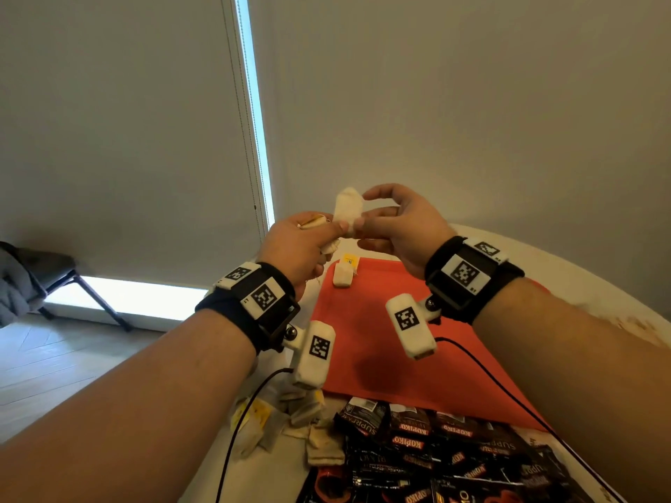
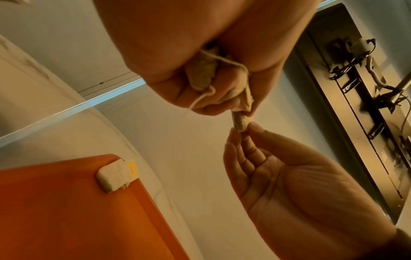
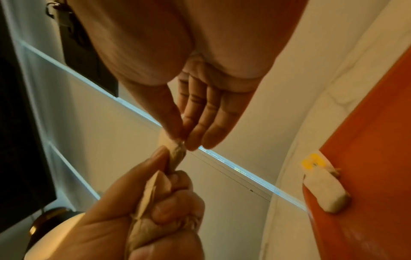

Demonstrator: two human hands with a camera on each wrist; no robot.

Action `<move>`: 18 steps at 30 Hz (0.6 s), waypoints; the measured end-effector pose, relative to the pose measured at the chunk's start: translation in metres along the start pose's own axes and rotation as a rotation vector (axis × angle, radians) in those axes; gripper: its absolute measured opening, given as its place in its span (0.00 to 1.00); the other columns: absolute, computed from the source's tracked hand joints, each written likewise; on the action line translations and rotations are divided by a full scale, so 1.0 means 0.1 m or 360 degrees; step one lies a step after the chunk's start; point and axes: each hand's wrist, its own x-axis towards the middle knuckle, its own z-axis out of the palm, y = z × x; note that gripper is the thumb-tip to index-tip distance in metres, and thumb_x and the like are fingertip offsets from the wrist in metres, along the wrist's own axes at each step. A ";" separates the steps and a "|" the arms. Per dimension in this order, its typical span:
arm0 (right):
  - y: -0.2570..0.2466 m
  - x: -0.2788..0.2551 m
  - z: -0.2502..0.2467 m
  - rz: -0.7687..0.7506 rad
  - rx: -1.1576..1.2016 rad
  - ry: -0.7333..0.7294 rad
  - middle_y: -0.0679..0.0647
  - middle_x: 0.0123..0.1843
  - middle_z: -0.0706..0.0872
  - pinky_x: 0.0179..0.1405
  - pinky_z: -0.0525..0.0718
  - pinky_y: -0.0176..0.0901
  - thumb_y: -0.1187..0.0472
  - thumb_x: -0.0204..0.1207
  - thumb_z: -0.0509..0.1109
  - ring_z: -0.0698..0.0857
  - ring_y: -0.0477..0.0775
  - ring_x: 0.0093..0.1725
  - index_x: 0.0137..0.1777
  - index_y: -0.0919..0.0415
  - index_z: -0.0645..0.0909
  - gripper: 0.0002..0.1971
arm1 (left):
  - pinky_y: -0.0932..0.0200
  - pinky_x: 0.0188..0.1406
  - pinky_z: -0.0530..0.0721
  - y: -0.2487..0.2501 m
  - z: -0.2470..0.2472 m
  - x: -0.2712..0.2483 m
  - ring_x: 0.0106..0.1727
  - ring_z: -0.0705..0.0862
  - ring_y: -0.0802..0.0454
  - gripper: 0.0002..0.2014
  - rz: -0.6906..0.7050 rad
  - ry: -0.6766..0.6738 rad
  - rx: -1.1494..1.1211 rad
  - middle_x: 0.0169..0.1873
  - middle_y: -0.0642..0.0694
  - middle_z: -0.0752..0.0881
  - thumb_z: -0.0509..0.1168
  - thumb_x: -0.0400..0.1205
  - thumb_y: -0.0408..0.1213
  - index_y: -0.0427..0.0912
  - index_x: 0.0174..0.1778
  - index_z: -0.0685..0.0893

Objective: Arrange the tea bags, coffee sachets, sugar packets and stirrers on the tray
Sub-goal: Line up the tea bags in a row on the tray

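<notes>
- on the white table (image 1: 566,270), an orange tray (image 1: 381,343) carries one tea bag (image 1: 342,275) at its far corner.
- near the tray's close edge lie black coffee sachets (image 1: 428,451) and loose tea bags (image 1: 276,419).
- left hand (image 1: 297,248), raised above the tray, grips bunched tea bags (image 2: 201,73).
- right hand (image 1: 403,226) pinches a tea bag between them (image 1: 348,208).
</notes>
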 end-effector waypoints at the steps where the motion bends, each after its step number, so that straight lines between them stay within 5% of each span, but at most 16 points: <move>1: 0.04 0.03 0.01 0.0012 0.0012 0.0055 0.62 0.44 0.91 0.50 0.93 0.59 0.76 0.75 0.76 0.93 0.64 0.45 0.64 0.63 0.78 0.20 | 0.63 0.22 0.74 0.00 -0.01 0.01 0.28 0.78 0.55 0.05 -0.0031 0.0025 -0.0025 0.31 0.48 0.83 0.76 0.82 0.43 0.46 0.49 0.90; 6: 0.32 0.21 -0.01 0.0300 -0.0122 0.0225 0.67 0.41 0.87 0.35 0.91 0.51 0.79 0.74 0.74 0.91 0.61 0.35 0.52 0.62 0.76 0.16 | 0.67 0.18 0.72 0.02 -0.11 0.11 0.22 0.74 0.59 0.09 -0.0261 0.0222 -0.0225 0.31 0.46 0.81 0.76 0.84 0.44 0.46 0.47 0.84; 13: 0.82 0.32 -0.04 0.0652 -0.0592 0.0187 0.68 0.42 0.87 0.37 0.93 0.56 0.78 0.72 0.78 0.91 0.66 0.42 0.37 0.62 0.78 0.14 | 0.68 0.16 0.73 0.00 -0.17 0.18 0.25 0.76 0.57 0.08 -0.0299 0.0258 -0.0252 0.32 0.45 0.82 0.77 0.83 0.41 0.45 0.47 0.84; 18: 0.93 0.41 0.04 0.0622 -0.0948 0.0151 0.60 0.41 0.93 0.52 0.93 0.59 0.71 0.68 0.84 0.94 0.62 0.46 0.34 0.57 0.81 0.14 | 0.67 0.17 0.74 -0.05 -0.17 0.20 0.28 0.77 0.56 0.08 -0.0334 0.0282 -0.0260 0.33 0.44 0.83 0.76 0.83 0.41 0.46 0.50 0.83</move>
